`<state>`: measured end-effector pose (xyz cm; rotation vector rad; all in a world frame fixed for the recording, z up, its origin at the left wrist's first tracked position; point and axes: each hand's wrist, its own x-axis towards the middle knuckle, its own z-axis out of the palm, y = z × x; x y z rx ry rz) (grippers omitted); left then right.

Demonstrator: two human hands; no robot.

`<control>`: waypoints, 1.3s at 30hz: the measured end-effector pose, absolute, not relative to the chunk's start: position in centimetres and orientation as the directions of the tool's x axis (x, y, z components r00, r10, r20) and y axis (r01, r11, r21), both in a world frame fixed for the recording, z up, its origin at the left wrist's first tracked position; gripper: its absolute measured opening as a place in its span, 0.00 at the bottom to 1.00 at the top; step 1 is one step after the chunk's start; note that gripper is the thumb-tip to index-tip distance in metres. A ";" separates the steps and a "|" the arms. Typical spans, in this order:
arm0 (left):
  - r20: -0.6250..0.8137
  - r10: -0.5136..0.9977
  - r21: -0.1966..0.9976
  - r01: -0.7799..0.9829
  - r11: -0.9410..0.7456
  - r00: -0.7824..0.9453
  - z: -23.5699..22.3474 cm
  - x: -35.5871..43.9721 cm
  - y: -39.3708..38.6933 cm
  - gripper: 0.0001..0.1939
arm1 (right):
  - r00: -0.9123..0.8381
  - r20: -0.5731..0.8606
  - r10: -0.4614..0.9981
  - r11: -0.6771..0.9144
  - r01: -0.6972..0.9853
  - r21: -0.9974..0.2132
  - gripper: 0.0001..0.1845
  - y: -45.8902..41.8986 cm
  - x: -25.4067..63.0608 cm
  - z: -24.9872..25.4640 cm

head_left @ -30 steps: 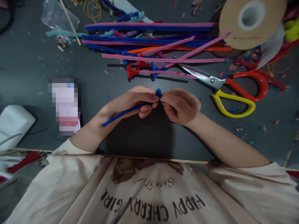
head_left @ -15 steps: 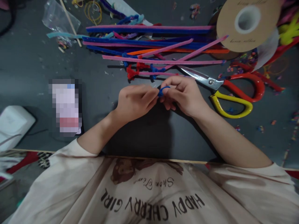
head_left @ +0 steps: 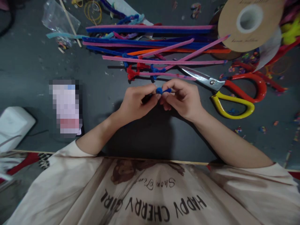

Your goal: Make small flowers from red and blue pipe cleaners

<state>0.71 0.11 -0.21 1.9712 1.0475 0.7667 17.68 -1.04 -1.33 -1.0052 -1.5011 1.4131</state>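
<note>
A short, bent piece of blue pipe cleaner (head_left: 159, 90) is pinched between my two hands above the dark table. My left hand (head_left: 138, 101) grips its left end with thumb and forefinger. At its right end, the fingertips of my right hand (head_left: 184, 98) are closed on it, partly covering it. Just beyond my hands lie pink pipe cleaners (head_left: 164, 62) with small red twisted bits (head_left: 133, 74) and blue twisted bits (head_left: 154, 71) on them. To the right of my right hand rest scissors (head_left: 212, 82) with one red and one yellow handle, blades slightly apart.
Long blue and pink pipe cleaners (head_left: 150, 29) lie across the back. A cardboard ribbon spool (head_left: 227, 28) stands at back right, with colourful scraps around it. On the left are a phone (head_left: 67, 107) with a blurred screen, a white device (head_left: 16, 126) and a clear plastic bag (head_left: 59, 18).
My left hand's fingers have shifted and opened out a little, so more of the blue pipe cleaner shows. My right hand has barely moved.
</note>
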 end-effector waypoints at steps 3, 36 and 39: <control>-0.046 0.878 0.988 0.151 -0.031 0.476 0.6 1.1 0.2 0.17 | -0.279 0.256 0.926 0.318 0.206 -0.926 0.04 -1.8 17.6 -1.3; 0.520 0.685 0.447 0.521 -0.727 0.510 -1.3 0.8 -0.1 0.05 | -0.339 -0.029 0.940 -0.049 -0.053 -0.997 0.15 -0.1 17.7 -1.0; 0.374 0.795 0.662 0.463 -0.589 0.478 -0.7 1.0 0.0 0.07 | -0.275 0.007 0.961 0.008 0.003 -1.000 0.12 -0.5 17.6 -1.1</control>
